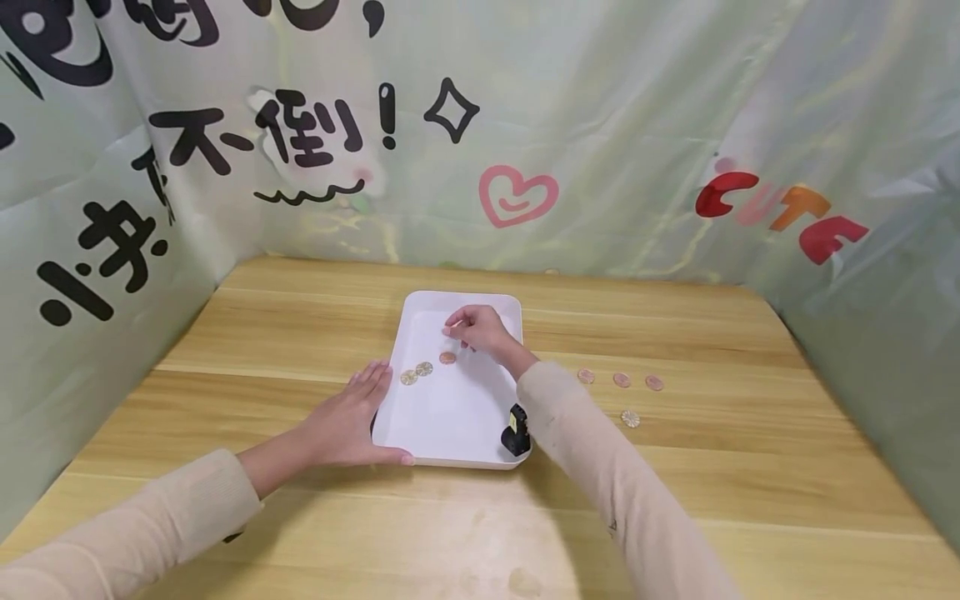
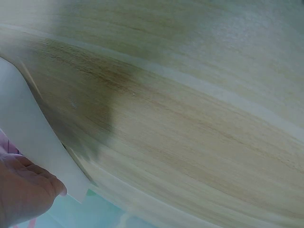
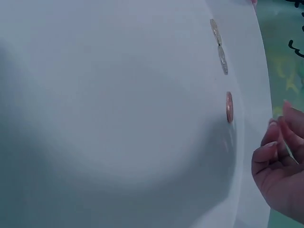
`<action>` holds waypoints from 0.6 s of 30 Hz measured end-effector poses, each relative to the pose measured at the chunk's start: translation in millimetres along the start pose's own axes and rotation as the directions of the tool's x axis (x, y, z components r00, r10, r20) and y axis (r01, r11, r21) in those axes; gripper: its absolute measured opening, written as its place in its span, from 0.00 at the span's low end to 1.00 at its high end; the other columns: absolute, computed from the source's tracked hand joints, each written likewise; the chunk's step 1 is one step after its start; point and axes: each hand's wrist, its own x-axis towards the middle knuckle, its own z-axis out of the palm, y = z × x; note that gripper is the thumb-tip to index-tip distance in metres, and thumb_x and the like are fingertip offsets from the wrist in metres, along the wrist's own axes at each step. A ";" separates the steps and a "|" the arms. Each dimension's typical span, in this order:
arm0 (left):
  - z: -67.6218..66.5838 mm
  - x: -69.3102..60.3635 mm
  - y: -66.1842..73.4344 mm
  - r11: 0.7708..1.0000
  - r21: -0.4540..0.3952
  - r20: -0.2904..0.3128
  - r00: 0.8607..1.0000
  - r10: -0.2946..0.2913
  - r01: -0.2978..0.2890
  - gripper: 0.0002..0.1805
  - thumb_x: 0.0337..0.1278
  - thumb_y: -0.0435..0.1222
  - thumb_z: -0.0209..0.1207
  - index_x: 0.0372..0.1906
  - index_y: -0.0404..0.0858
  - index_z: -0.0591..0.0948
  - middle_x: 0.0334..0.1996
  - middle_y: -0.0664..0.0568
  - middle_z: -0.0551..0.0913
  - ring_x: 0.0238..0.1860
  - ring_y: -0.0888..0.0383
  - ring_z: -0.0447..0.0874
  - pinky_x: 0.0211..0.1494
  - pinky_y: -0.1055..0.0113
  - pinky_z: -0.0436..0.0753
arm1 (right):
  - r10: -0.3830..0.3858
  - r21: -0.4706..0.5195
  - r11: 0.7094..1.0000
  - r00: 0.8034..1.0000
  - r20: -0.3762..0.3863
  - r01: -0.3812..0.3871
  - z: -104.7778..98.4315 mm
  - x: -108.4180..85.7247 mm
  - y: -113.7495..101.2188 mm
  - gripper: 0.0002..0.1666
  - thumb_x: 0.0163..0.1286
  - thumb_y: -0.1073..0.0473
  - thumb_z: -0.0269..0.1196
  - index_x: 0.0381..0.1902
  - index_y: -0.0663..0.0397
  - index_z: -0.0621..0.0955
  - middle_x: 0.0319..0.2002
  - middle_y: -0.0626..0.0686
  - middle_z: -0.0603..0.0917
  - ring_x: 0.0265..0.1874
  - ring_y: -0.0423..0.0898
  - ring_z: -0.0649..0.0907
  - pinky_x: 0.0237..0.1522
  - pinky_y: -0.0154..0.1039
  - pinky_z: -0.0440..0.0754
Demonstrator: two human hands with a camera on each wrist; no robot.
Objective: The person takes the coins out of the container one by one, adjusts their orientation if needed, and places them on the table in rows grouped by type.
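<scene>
tray (image 1: 442,425): smooth, plastic-looking | coins (image 1: 447,357): metallic | table (image 1: 675,517): wood-grained, slightly glossy

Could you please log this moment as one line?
left hand: touching tray | right hand: above tray | in tray: three coins | on table: four coins

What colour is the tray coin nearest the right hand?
The coin is reddish copper, clearest in the head view.

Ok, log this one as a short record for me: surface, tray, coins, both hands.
surface: light-brown wood-grain table
tray: white rectangular shallow tray
coins in tray: two gold-coloured round coins, one copper-coloured round coin
coins right of tray: three copper-coloured round coins; one pale patterned round coin, nearer the person
left hand: rests against tray's left edge, thumb at near edge
right hand: over tray, fingertips together; whether holding anything is unclear
</scene>
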 end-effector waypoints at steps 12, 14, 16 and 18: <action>-1.1 -0.3 2.0 1.000 -0.002 0.008 1.000 -0.001 0.001 0.66 0.31 0.70 0.59 0.67 0.22 0.56 0.69 0.31 0.54 0.72 0.39 0.50 0.72 0.49 0.57 | 0.014 -0.306 0.952 0.993 0.114 0.022 11.9 2.6 16.2 0.13 0.55 0.60 0.69 0.37 0.61 0.80 0.22 0.48 0.72 0.24 0.40 0.71 0.28 0.28 0.69; -1.1 -0.5 1.4 1.000 0.001 0.007 1.000 0.000 0.000 0.66 0.32 0.70 0.59 0.67 0.22 0.56 0.69 0.31 0.54 0.72 0.39 0.50 0.72 0.48 0.57 | -0.044 -0.336 0.939 0.993 0.112 0.080 15.7 15.4 30.8 0.13 0.54 0.57 0.69 0.33 0.58 0.80 0.23 0.49 0.73 0.25 0.42 0.71 0.30 0.31 0.69; -1.5 -0.3 1.3 1.000 0.002 0.007 1.000 0.003 -0.003 0.66 0.32 0.70 0.59 0.67 0.22 0.56 0.69 0.31 0.54 0.71 0.39 0.50 0.72 0.48 0.57 | -0.081 -0.362 0.924 0.989 0.126 0.122 21.1 43.4 59.4 0.13 0.53 0.53 0.71 0.30 0.54 0.80 0.23 0.49 0.75 0.25 0.43 0.72 0.31 0.34 0.71; -1.7 -0.1 1.4 1.000 0.003 0.008 1.000 0.005 -0.005 0.66 0.32 0.70 0.59 0.67 0.22 0.56 0.69 0.31 0.54 0.71 0.39 0.50 0.72 0.48 0.57 | -0.117 -0.399 0.902 0.984 0.138 0.163 26.9 69.1 86.9 0.15 0.52 0.49 0.71 0.30 0.51 0.80 0.24 0.48 0.77 0.26 0.43 0.73 0.32 0.35 0.72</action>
